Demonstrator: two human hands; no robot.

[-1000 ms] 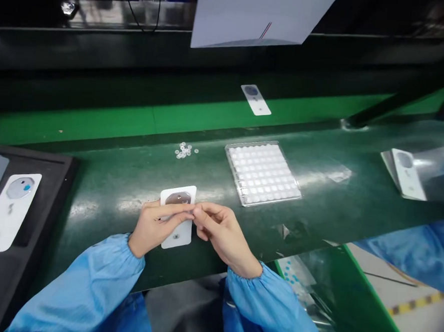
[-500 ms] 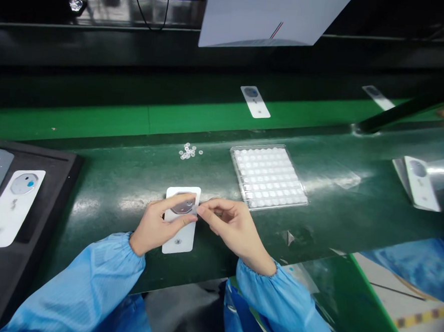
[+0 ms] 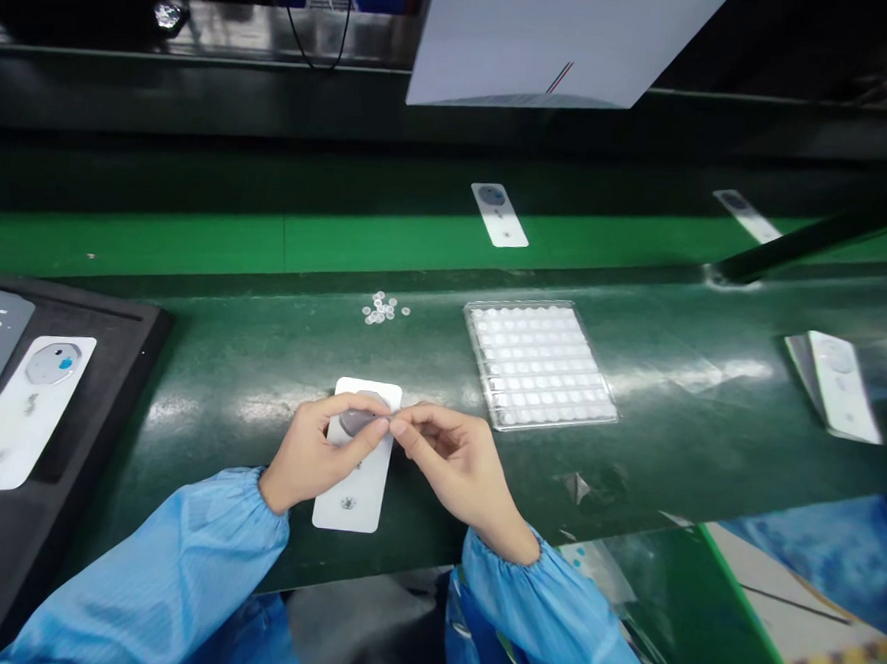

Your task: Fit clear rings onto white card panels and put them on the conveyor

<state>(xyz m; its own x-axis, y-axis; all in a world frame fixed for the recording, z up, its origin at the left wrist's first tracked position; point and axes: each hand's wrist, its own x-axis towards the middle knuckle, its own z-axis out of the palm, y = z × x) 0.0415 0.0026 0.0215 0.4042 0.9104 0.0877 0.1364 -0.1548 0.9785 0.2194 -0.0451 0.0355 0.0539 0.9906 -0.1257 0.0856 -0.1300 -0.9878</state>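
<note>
A white phone back panel (image 3: 351, 492) with a large grey camera disc (image 3: 355, 422) lies on the dark green bench in front of me. My left hand (image 3: 323, 445) reaches over its left side, thumb and forefinger brought together above the disc. From the right comes my right hand (image 3: 461, 463), its thumb and forefinger pinched at the panel's right edge. The fingertips of both hands meet there. Whatever sits between them is too small and covered to make out. Beyond the panel lies a small pile of clear round pieces (image 3: 380, 310).
A clear tray (image 3: 494, 420) of white round pieces is to the right. Stacked panels (image 3: 846, 387) lie farther right. At left, a black tray (image 3: 123, 352) bears another white panel (image 3: 25, 412). A panel (image 3: 499, 220) rests on the bright green strip; a dark post (image 3: 786, 248) stands at right.
My left thumb and forefinger have closed together, meeting my right fingertips. The panel under my hands has turned slightly and its lower end sits nearer me. The panels on the green strip have shifted left.
</note>
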